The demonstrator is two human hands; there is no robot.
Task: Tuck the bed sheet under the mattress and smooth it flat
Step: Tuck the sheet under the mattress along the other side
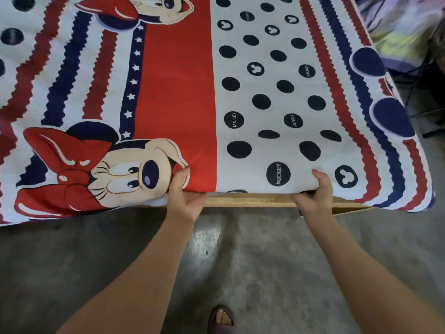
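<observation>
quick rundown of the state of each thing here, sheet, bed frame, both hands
red, white and navy cartoon-print bed sheet: spread flat on top, near edge lifted between the hands, hanging loose at left
light wooden bed frame: near edge exposed between the hands
left hand: grips the sheet edge, thumb on top
right hand: grips the sheet edge, thumb on top

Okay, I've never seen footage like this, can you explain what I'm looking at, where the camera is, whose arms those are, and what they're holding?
There is no machine here. The single picture comes from a camera on a person's head, looking down at their own arms. A cartoon-print bed sheet covers a mattress on a wooden bed frame. The left hand and right hand both grip the covered near edge, thumbs on top, fingers curled underneath. Below are a concrete floor and a sandalled foot.
</observation>
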